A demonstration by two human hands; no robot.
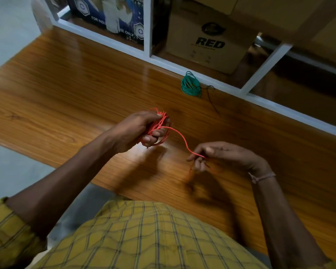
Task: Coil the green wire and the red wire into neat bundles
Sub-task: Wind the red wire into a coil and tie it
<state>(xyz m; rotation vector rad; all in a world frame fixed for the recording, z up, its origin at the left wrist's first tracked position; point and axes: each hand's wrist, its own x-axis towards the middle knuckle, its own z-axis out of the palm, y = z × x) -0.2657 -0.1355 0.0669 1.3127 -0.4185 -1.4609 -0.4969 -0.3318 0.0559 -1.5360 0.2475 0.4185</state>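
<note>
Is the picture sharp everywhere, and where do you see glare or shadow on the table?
Head view: the right hand and the loose red wire end below it are motion-blurred; the left hand and green wire bundle are sharper; glare streaks the glossy table near its far edge and between the hands; soft hand shadows fall toward the person; straight edges bow from the wide lens.

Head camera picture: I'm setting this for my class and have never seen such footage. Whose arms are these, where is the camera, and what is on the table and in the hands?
There is no machine: a person wears the camera on the head, looking down at their own arms. The left hand grips a bundle of red wire; the right hand pinches that wire's loose tail. On the wooden table lies the green wire, already coiled, beside a thin black wire. Cardboard boxes stand behind.
</note>
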